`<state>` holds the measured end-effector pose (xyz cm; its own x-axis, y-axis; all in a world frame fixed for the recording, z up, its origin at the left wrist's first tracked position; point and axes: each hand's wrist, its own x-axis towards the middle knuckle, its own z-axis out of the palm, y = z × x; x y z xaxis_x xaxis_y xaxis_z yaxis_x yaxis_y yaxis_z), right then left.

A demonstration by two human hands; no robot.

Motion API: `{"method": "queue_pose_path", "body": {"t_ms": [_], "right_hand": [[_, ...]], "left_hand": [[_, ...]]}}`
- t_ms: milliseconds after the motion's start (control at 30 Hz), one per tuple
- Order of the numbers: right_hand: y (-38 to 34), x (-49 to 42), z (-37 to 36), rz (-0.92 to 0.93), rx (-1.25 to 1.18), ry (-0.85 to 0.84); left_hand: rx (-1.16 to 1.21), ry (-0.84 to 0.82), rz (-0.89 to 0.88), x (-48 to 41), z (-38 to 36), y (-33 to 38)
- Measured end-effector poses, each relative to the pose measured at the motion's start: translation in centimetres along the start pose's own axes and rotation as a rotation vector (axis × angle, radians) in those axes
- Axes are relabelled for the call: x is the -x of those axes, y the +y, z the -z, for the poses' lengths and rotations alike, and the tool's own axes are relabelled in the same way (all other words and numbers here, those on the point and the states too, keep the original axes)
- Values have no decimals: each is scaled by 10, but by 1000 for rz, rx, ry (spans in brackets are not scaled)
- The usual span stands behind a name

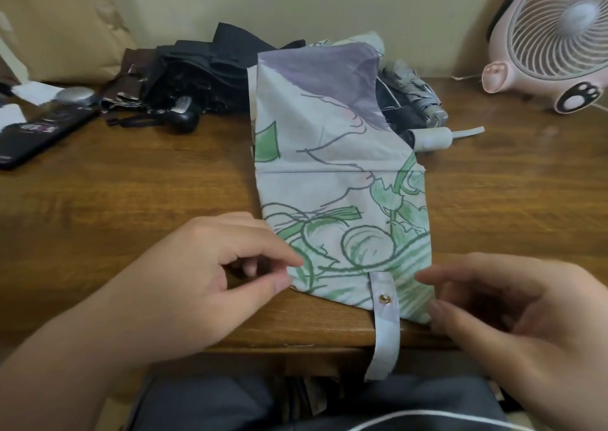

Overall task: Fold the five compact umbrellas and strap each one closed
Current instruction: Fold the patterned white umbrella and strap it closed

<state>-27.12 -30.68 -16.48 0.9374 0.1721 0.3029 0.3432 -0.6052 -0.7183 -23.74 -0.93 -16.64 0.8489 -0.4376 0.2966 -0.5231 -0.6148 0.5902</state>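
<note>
A pale printed umbrella [332, 173] with green and purple drawings lies flattened on the wooden table [148, 200], its canopy reaching the near edge. Its strap [385, 325] with a brass snap hangs loose over the table's front edge. My left hand [210, 276] hovers at the canopy's lower left corner, fingertips loosely curled and just touching the fabric. My right hand [526, 325] hovers by the lower right corner, fingers relaxed, holding nothing. Behind lie a black umbrella [197, 78] with a brown one [135, 68], unfolded, and a grey umbrella [414, 101] with a white handle [431, 139].
A pink desk fan [552, 38] stands at the back right. A dark phone [36, 134] and a silver object [74, 96] lie at the left, with paper scraps. A wall runs behind the table. My lap shows below the table edge.
</note>
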Motion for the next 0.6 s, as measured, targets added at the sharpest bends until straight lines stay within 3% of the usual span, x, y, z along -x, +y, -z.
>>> {"method": "queue_pose_path", "body": {"t_ms": [67, 133, 233, 333, 433, 600], "right_hand": [[-6, -6, 3, 54, 50, -10], [-13, -20, 3, 136, 183, 45], [-18, -54, -9, 235, 491, 44], [-12, -76, -27, 206, 636, -245], [-1, -80, -38, 161, 709, -493], [3, -94, -30, 114, 751, -605]], "left_hand": [[-92, 63, -27, -8, -2, 2], [-244, 18, -44, -19, -2, 5], [-418, -319, 31, -34, -3, 7], [-496, -573, 125, -40, -4, 6], [-483, -601, 156, -42, -2, 3], [-618, -593, 212, -53, 5, -9]]}}
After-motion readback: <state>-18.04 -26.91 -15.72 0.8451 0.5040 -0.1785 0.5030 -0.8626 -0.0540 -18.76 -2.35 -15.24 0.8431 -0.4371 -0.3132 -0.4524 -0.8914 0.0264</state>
